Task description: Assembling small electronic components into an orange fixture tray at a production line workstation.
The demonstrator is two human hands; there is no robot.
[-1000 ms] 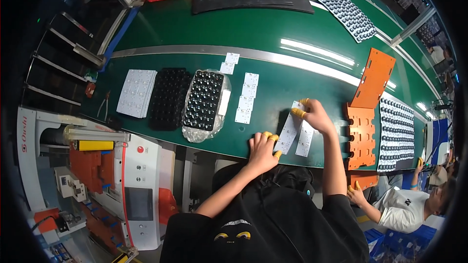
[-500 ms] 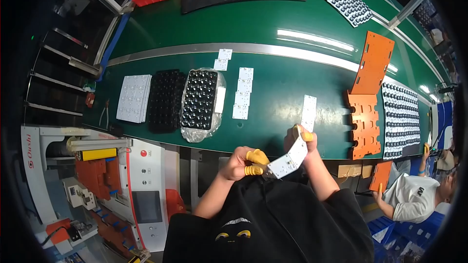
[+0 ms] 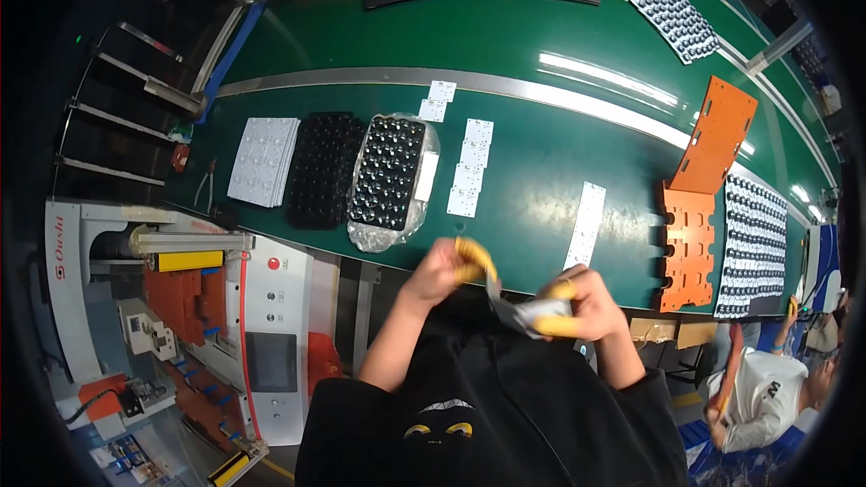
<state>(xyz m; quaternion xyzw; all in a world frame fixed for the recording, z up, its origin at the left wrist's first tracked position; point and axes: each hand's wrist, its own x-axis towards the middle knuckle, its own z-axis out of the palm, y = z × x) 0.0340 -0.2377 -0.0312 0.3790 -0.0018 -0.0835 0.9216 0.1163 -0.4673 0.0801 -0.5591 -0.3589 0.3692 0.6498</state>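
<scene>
In front of my chest, a white circuit board strip point(image 3: 520, 314), blurred and tilted, spans between my two hands. My right hand point(image 3: 591, 308) has its yellow-covered thumb and fingers closed on one end. At the other end, my left hand point(image 3: 440, 272) pinches with yellow-covered fingertips, which are smeared by motion. On the bench beyond my right hand lies another white board strip point(image 3: 586, 221). A column of joined white boards point(image 3: 470, 169) lies farther left, with a shorter white board piece point(image 3: 437, 101) behind it.
On the green bench point(image 3: 523, 162) at left are stacked white panels point(image 3: 263, 162), a black tray point(image 3: 325, 171) and a bagged tray of black lens parts point(image 3: 388, 171). Orange fixture plates point(image 3: 688, 248) and a lens-covered panel point(image 3: 756, 243) stand right. A co-worker point(image 3: 767, 388) is at far right.
The strip has turned from showing its white face to a tilted, blurred view. My left hand has risen slightly; my right hand has shifted lower. The whole view has shifted a little.
</scene>
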